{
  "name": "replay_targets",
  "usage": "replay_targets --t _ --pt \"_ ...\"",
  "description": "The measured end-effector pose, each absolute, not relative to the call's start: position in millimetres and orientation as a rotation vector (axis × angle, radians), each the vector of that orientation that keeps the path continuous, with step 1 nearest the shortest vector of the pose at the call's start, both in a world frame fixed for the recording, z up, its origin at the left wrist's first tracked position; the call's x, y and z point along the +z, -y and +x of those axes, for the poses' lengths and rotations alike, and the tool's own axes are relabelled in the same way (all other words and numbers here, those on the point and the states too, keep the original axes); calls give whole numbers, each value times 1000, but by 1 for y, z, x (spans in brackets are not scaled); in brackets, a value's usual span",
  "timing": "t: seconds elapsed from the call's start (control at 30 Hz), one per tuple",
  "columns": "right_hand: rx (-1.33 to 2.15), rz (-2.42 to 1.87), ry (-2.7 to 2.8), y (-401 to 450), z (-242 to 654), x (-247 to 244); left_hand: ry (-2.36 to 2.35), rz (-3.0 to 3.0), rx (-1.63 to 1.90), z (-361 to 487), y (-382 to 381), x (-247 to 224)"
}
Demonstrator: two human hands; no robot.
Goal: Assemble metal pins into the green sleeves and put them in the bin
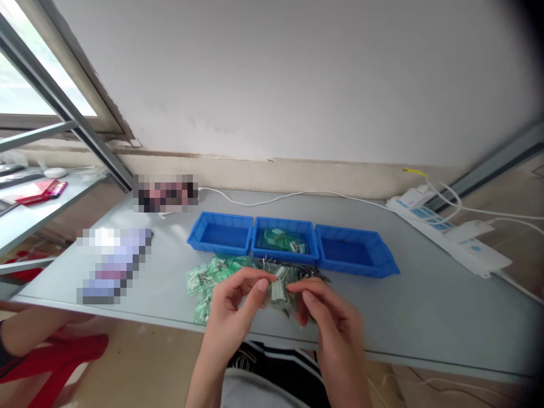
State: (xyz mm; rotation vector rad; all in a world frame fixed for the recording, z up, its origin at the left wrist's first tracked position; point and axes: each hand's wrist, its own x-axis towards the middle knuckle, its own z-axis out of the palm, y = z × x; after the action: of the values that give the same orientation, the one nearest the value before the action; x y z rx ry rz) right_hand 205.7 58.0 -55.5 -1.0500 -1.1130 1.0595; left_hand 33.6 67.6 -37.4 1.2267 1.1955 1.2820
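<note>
Over the front of the table, a small clear plastic bag (278, 290) with white pieces inside is stretched between my two hands. My left hand (242, 297) is closed, thumb and index finger pinching the bag's left side. On its right side, my right hand (327, 311) is closed on the bag too, its lower fingers partly hidden. Left of the bag lies a heap of green-tinted bags (204, 280) with white pieces. Behind my hands is a pile of dark, thin metal screws or pins (312, 273), partly covered by the bag and my right hand.
Three blue bins stand in a row: a left bin (221, 250), a middle bin (284, 256) with green-tinted bags, and a right bin (361, 271). A white power strip (450, 232) with cables sits at right. Two blurred-out items lie at left. Another person's arm (38, 334) shows lower left.
</note>
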Motion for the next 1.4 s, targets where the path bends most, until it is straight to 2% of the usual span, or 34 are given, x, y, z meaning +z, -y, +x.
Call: replay_targets --t 0.23,0.47,0.67,0.9,1.27,1.4 --pt "951 -1049 1012 -57 194 -54 -1218 1123 1500 31 -62 -29" --pt "1053 -1110 1032 -59 197 -48 -1725 1108 1639 -15 -55 -25" --pt "954 -1110 986 -62 207 -56 -2227 1278 1349 -57 -57 -44" --pt "958 -1111 947 -63 211 -60 -2165 1779 938 -78 -64 -71" --pt "974 -1139 925 -62 214 -59 -2235 1822 981 -78 -72 -83" --pt "967 -1143 913 -63 216 -59 -2270 1664 1126 -72 -70 -77"
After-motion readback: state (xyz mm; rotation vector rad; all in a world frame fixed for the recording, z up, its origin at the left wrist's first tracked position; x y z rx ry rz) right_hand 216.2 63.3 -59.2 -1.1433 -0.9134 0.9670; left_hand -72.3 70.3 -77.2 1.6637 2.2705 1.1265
